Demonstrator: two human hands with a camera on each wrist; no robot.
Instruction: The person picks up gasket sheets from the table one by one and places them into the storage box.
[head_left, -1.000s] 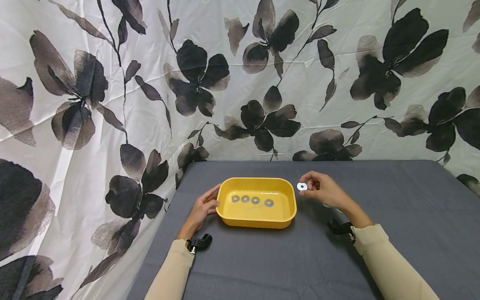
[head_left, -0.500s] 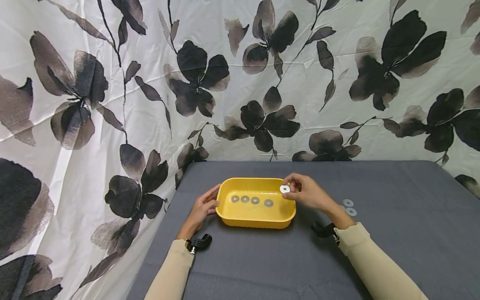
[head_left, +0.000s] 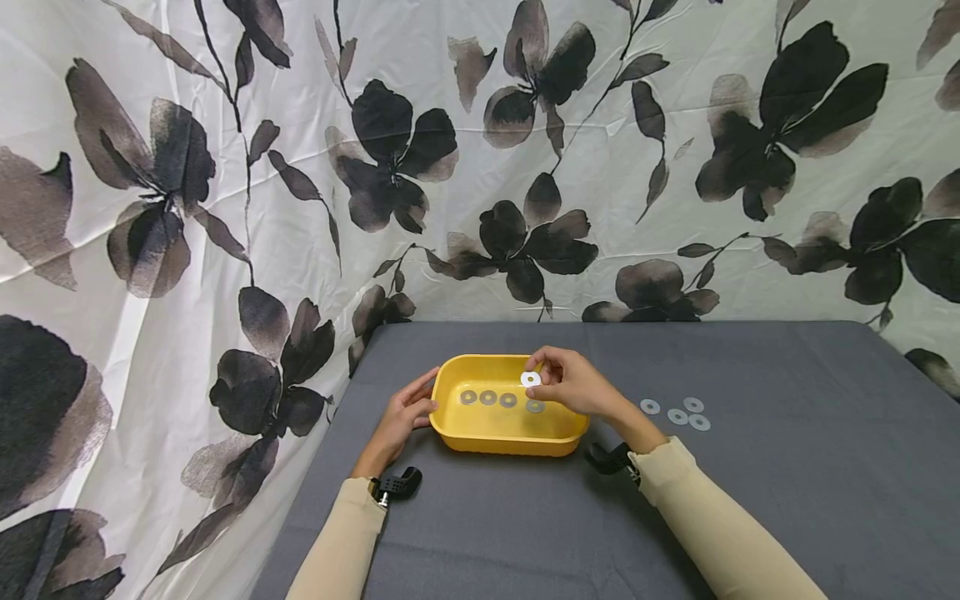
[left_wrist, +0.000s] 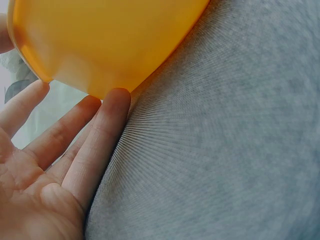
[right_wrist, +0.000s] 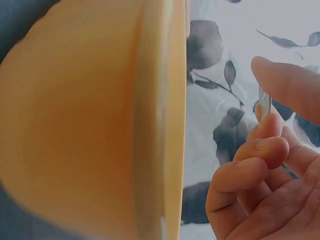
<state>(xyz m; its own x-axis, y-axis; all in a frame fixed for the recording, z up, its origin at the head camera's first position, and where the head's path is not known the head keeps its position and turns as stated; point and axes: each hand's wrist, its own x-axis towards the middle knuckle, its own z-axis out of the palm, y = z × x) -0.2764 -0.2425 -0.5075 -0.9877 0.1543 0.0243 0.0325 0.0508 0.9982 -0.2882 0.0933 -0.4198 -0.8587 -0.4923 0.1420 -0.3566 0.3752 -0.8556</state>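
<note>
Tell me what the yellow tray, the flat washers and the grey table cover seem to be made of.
Yellow tray: probably plastic, smooth and fairly glossy; its inside catches bright highlights.
Flat washers: likely metal, thin and grey to whitish, though plastic can't be ruled out.
Grey table cover: woven fabric, matte; the left wrist view shows its fine, ribbed texture.

Behind the right hand (head_left: pixel 576 385), part of the yellow tray (head_left: pixel 510 442) is hidden; the right wrist view crops both.
</note>
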